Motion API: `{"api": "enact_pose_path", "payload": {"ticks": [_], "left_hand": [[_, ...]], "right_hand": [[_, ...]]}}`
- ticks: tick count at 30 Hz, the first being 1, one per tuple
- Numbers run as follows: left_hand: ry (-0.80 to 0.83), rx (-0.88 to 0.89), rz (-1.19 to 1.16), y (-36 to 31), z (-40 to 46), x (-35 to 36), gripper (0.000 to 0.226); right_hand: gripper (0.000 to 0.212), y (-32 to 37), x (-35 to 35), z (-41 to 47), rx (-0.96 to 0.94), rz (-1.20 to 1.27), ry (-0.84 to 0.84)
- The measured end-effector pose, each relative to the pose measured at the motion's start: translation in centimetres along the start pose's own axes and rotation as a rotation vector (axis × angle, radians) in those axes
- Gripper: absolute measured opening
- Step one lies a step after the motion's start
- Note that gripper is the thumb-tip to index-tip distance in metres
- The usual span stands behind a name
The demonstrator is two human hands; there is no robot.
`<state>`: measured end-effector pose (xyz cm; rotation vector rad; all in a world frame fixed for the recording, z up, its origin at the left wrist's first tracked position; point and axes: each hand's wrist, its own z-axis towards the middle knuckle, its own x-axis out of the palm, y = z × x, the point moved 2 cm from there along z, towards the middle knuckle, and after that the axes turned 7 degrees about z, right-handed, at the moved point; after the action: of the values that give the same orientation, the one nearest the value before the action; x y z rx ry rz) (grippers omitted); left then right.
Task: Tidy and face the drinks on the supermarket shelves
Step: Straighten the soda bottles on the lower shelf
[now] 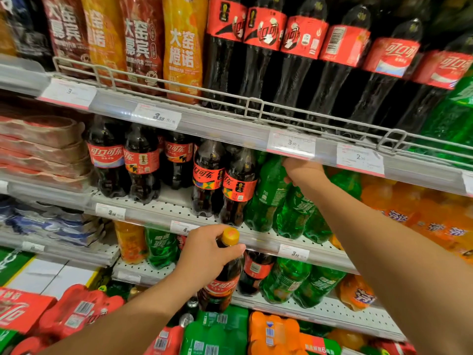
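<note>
Head view: two hands on bottles, a cola in the left, a green one under the right.

I've got the left hand wrapped round the neck of a yellow-capped cola bottle, fingers curled tight just under the cap, bottle upright with its long axis vertical, held out in front of the lower shelf. Right hand is up on the middle shelf, tucked beneath the price rail, fingers closed over the top of a green soda bottle that leans left against its neighbours. The cola row stands just left of that green bottle, above and slightly right of the bottle I'm holding, so my guess is the left hand lifts up to it. Right arm is stretched long, left arm bent and low.
</note>
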<state>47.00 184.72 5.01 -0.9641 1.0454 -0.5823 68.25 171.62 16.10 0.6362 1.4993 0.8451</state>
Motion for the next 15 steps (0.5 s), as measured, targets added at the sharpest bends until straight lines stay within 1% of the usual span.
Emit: {"api": "enact_pose_path", "payload": {"ticks": [1,2,3,4,5,6,8,9,10,11,13,14,15], "left_hand": [[-0.002,0.0,-0.001,0.0,0.0,0.0,0.014],[-0.003,0.004,0.0,-0.1,0.0,0.0,0.014],[-0.004,0.01,0.004,-0.1,-0.1,0.0,0.014],[-0.005,0.014,0.007,-0.2,-0.1,0.1,0.014],[-0.005,0.016,0.007,-0.2,-0.1,0.1,0.014],[-0.005,0.017,0.005,-0.2,-0.2,0.1,0.014],[-0.004,0.023,-0.002,-0.3,-0.3,0.1,0.014],[-0.003,0.026,-0.006,-0.3,-0.3,0.1,0.014],[0.002,0.03,-0.009,-0.3,-0.4,0.0,0.015],[0.007,0.037,-0.01,-0.3,-0.5,0.0,0.016],[0.008,0.049,-0.002,-0.5,-0.6,0.0,0.019],[0.006,0.053,0.002,-0.6,-0.6,0.0,0.02],[0.004,0.057,0.005,-0.6,-0.6,0.0,0.022]], "right_hand": [[0.026,0.1,0.2,-0.2,-0.011,0.072,-0.005],[0.041,0.2,0.5,-0.6,-0.043,0.122,0.014],[0.056,0.5,0.6,-0.9,-0.074,0.069,0.018],[0.067,0.7,0.7,-1.2,-0.089,-0.083,0.015],[0.07,1.0,0.7,-1.1,-0.067,-0.219,0.007],[0.065,1.4,0.5,-1.2,-0.032,-0.287,0.027],[0.04,2.1,0.1,-1.1,0.015,-0.395,0.091],[0.037,2.0,-0.2,-0.7,0.049,-0.395,0.108],[0.043,1.8,-0.4,-0.5,0.078,-0.429,0.126],[0.046,1.3,-0.4,-0.3,0.076,-0.397,0.147],[0.043,0.7,-0.3,-0.5,0.053,-0.258,0.115],[0.046,0.7,-0.1,-0.7,0.036,-0.232,0.114],[0.053,0.7,0.1,-0.9,0.002,-0.283,0.109]]}}
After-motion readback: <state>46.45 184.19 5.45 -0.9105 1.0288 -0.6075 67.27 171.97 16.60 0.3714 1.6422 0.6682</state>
